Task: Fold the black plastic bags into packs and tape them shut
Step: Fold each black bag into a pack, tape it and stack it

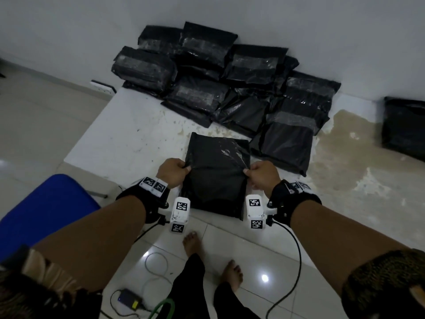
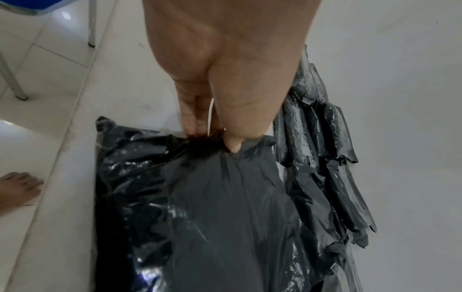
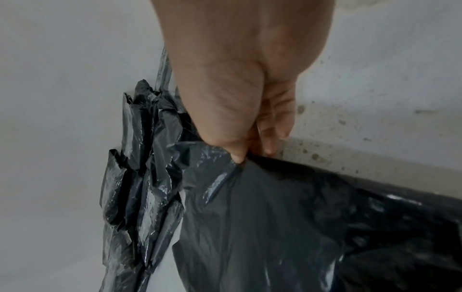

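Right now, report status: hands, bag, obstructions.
Left hand and right hand each pinch a side edge of the black bag. Bag lying on white platform, untaped. Taped packs stacked behind; nothing in the way.

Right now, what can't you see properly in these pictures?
- Inside the black bag: hidden in every view by its own plastic.
- Left hand and right hand fingertips, head view: tucked under the bag's edges.
- Lower packs in the taped stack, head view: covered by those on top.
- The dark pack at the right: cut off by the head view's edge.
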`<state>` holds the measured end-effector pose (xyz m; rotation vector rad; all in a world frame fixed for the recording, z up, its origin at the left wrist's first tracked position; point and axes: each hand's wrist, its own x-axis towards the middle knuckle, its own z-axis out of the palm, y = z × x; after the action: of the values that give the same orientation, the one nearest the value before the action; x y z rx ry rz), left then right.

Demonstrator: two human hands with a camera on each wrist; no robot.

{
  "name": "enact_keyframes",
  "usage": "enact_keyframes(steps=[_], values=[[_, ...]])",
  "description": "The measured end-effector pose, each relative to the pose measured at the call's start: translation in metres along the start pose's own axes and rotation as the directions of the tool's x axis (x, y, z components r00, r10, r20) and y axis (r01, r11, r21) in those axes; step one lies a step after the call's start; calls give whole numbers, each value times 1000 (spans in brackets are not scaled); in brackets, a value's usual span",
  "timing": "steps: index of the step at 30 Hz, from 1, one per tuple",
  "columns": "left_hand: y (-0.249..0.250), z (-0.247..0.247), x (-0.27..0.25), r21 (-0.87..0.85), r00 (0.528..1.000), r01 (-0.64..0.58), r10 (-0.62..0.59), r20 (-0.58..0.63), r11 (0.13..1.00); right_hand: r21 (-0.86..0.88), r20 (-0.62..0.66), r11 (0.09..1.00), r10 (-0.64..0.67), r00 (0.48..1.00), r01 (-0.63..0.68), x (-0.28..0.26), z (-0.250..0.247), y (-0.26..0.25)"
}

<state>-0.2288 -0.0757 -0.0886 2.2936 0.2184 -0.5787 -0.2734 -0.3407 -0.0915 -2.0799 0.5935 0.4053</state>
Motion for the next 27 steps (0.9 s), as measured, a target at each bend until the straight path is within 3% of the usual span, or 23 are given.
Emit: enact_keyframes(steps=[7,11,16,20,25,27], values=[[6,-9,18,-6,999,4,-4,45,1000,176,-12,981,88,996,-85,-1,2,-1],[24,-9,35,139,989,-47,26,146,989,240,-11,961,142,990,-135,-1,3,-2],[41,-15,58,251,977,-151,105,187,956,241,29,948,208,978,-209,3,2,-3],[47,-19,73,206,975,-178,144,168,962,141,-126,978,172,977,-154,9,9,-2],[47,-23,83,269,953,-226,155,261,936,-9,-198,991,129,972,-133,6,14,-4],[45,-23,85,236,957,-230,175,232,944,58,-253,989,145,957,-135,6,16,-1]])
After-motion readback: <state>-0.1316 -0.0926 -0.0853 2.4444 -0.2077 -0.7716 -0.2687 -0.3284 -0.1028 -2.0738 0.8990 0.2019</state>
